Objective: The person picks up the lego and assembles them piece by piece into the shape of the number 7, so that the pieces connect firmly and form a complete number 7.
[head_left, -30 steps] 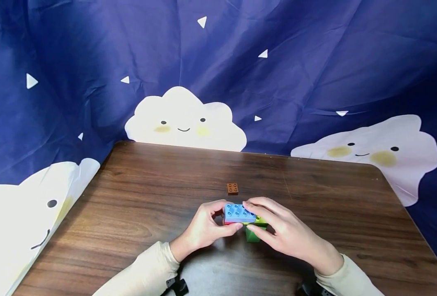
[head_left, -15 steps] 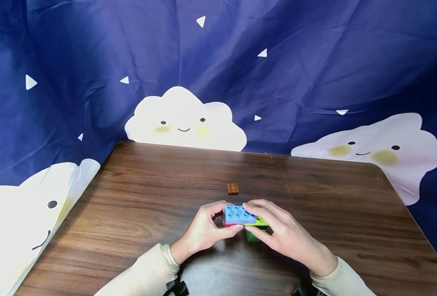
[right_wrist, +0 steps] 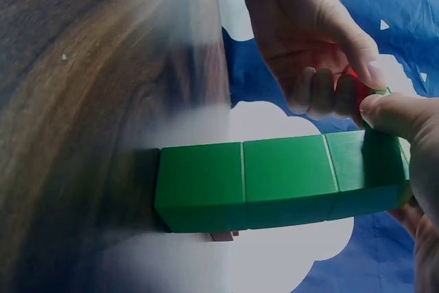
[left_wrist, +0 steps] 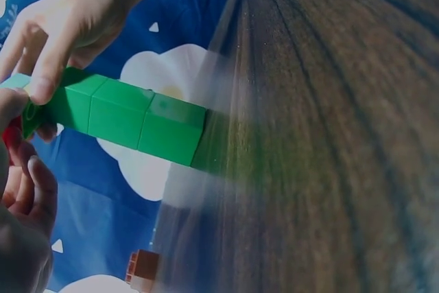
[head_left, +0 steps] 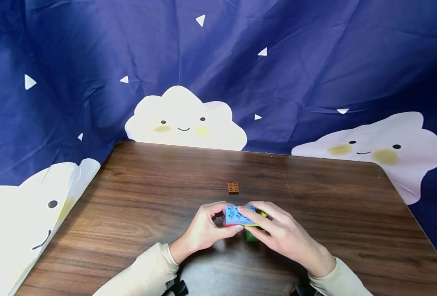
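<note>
A column of green bricks (left_wrist: 116, 112) stands upright on the table, with a lime-green brick (head_left: 264, 214) across its top. On that upper level a red brick (right_wrist: 354, 94) juts out to the left, and a blue brick with studs (head_left: 231, 215) lies over both. My left hand (head_left: 206, 228) grips the red brick at its left end, thumb along the front and fingers curled beneath. With thumb in front and fingers behind, my right hand (head_left: 286, 236) holds the lime-green brick, its index finger resting on the blue studs. The right hand covers much of the lime-green brick.
A small brown brick with studs (head_left: 233, 188) lies on the wooden table (head_left: 159, 185), beyond the hands. Behind the table hangs a dark blue cloth (head_left: 262, 82) printed with white clouds.
My right index finger has slid left over the blue brick's studs. The left hand keeps its grip, and the bricks look nearly unmoved.
</note>
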Available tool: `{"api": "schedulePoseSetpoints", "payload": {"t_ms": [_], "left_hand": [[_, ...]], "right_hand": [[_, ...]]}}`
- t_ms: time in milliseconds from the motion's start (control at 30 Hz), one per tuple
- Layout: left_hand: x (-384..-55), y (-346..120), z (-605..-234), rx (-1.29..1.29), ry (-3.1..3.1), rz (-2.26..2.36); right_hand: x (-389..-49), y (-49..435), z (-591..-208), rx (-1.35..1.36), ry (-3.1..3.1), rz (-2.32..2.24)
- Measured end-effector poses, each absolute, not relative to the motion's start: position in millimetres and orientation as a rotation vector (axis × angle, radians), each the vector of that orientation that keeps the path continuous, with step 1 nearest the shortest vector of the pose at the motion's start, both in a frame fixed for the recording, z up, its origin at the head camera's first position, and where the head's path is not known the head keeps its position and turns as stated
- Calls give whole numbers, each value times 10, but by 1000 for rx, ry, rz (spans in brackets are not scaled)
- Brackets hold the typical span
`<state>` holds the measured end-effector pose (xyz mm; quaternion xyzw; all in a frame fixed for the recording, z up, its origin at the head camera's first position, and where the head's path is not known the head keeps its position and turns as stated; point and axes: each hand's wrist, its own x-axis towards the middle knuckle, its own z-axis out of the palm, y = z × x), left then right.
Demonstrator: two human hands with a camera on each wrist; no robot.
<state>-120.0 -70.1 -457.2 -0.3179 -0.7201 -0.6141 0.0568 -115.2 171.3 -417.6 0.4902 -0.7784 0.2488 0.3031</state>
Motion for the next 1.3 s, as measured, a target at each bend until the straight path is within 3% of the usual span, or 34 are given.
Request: {"api": "schedulePoseSetpoints", "payload": {"t_ms": [800, 1300], "left_hand": [[-1187, -721, -4508, -923, -2254, -1956], [-1180, -764, -4508, -876, -2310, -2061]], "right_hand": [[-1114, 1684, -4166, 1296, -2002, 532], [-1083, 1701, -4260, 1132, -2296, 1193]]}}
